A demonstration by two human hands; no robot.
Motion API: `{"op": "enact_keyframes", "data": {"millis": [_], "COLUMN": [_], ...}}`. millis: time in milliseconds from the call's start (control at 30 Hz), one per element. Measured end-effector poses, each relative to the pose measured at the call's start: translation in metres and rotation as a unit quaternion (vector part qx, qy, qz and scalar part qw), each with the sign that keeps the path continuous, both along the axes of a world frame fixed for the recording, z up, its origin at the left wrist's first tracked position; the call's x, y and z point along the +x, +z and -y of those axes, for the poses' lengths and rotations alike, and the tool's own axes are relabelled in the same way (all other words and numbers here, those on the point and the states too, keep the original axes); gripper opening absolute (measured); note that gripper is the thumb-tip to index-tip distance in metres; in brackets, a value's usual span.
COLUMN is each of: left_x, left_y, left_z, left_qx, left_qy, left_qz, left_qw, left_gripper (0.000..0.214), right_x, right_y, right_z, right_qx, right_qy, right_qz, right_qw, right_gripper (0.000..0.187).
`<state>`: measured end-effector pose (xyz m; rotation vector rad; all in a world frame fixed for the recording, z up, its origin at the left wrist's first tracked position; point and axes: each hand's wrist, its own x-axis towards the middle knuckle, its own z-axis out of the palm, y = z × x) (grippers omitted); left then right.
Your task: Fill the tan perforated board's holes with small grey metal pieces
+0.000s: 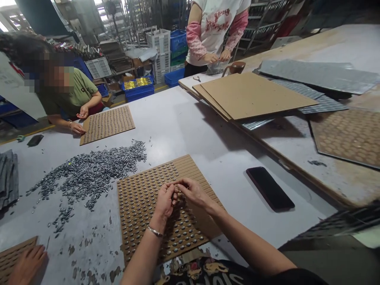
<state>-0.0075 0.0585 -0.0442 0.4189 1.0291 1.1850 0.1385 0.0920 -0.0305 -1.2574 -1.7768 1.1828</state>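
Note:
My left hand (165, 201) is closed, its fingers curled over the middle of a brown grooved board (204, 226). Against its fingertips rests my right hand (193, 192), thumb and fingers pinched together. A dark bit shows between the fingers, too small to name, and the hands hide the rest. Rows of small grey oval metal pieces (139, 213) sit in the grooves on the left and near parts of the board. Its right strip shows bare grooves. Beyond the board's left side spreads a loose pile of the same pieces (97, 174).
A dark phone (269, 188) lies to the right. Brown boards (255, 97) are stacked on a raised table edge. Across the table, a person in green (78, 89) handles another filled board (109, 123). Another person's hand (31, 263) is at lower left; someone stands behind (218, 29).

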Motion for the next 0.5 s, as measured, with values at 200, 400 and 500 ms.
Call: {"op": "enact_keyframes", "data": {"millis": [200, 400, 500], "left_x": [0.012, 0.014, 0.008], "left_y": [-0.005, -0.010, -0.010], "left_z": [0.002, -0.003, -0.006], "left_qx": [-0.007, -0.024, -0.036], "left_qy": [-0.001, 0.045, 0.064], "left_qz": [-0.063, -0.048, -0.033], "left_qw": [0.998, 0.998, 0.997], "left_gripper": [0.055, 0.056, 0.055], "right_x": [0.005, 0.004, 0.004], "right_y": [0.002, -0.011, -0.019], "right_z": [0.011, -0.005, -0.023], "right_qx": [-0.091, -0.188, -0.102], "right_qy": [0.007, 0.010, -0.019], "right_qz": [-0.077, -0.114, 0.039], "right_qw": [0.993, 0.975, 0.994], "right_gripper": [0.026, 0.030, 0.020]}}
